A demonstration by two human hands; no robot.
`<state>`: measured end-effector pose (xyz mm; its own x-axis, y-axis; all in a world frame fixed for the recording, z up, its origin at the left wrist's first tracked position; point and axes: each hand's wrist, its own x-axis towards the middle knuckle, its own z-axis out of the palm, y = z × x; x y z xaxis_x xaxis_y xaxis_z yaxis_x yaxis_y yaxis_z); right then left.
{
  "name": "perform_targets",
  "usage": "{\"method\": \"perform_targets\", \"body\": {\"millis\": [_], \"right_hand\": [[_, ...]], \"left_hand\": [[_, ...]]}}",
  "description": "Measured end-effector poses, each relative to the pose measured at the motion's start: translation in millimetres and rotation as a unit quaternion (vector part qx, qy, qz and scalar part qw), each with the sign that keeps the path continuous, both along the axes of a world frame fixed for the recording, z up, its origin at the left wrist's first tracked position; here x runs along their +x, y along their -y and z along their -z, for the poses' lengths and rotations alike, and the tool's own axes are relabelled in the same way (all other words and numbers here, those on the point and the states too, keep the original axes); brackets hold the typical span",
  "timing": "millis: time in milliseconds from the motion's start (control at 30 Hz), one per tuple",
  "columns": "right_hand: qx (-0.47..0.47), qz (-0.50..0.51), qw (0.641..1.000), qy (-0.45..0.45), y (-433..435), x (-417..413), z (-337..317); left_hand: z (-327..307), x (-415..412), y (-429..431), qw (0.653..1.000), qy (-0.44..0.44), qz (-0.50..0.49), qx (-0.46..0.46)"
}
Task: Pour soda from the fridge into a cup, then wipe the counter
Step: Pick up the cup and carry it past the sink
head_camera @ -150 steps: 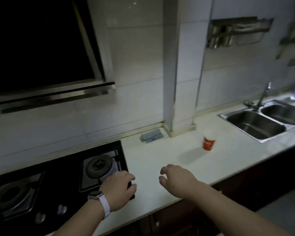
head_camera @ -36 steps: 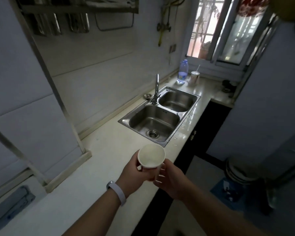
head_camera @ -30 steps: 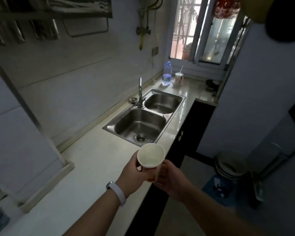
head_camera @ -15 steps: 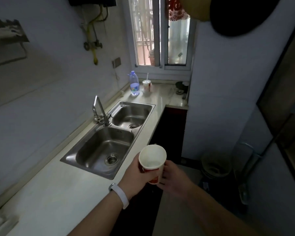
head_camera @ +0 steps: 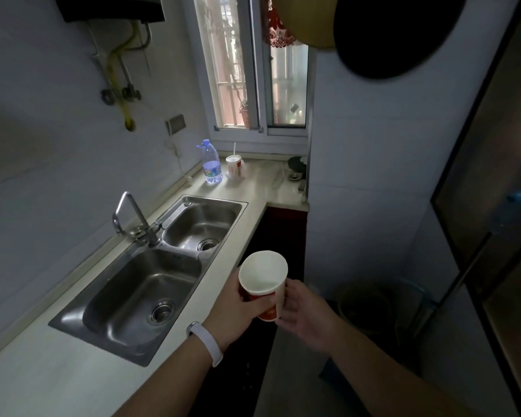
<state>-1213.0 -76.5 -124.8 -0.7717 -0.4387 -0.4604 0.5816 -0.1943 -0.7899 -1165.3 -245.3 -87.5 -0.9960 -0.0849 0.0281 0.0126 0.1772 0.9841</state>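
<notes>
A red and white paper cup (head_camera: pixel 263 275) is held in the air just past the counter's front edge, its open mouth tilted toward me and its inside looking empty. My left hand (head_camera: pixel 233 308) grips its left side, with a white band on that wrist. My right hand (head_camera: pixel 303 311) curls round the cup's right side and bottom. The pale counter (head_camera: pixel 57 377) runs along the left wall. A dark tall door panel (head_camera: pixel 494 164), possibly the fridge, stands at the right edge.
A steel double sink (head_camera: pixel 151 266) with a tap (head_camera: pixel 133 218) is set into the counter. A clear water bottle (head_camera: pixel 211 164) and a lidded cup with a straw (head_camera: pixel 233 165) stand by the window. A dark bin (head_camera: pixel 364 308) sits on the floor.
The cup went from standing on the counter by the stove into both my hands. My view has swung right, past the sink toward the window and the dark door.
</notes>
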Motion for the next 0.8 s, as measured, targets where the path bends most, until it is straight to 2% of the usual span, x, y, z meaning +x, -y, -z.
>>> {"method": "perform_targets", "body": {"millis": [367, 633, 800], "right_hand": [[0.040, 0.030, 0.998, 0.030, 12, -98, 16], [0.086, 0.031, 0.995, 0.040, 76, -226, 3], [0.081, 0.043, 0.995, 0.024, 121, -291, -14]], "left_hand": [[38, -111, 21, 0.998, 0.030, 0.038, 0.034], [43, -239, 83, 0.997, 0.014, 0.018, 0.072], [29, -307, 124, 0.995, -0.013, 0.007, 0.094]]}}
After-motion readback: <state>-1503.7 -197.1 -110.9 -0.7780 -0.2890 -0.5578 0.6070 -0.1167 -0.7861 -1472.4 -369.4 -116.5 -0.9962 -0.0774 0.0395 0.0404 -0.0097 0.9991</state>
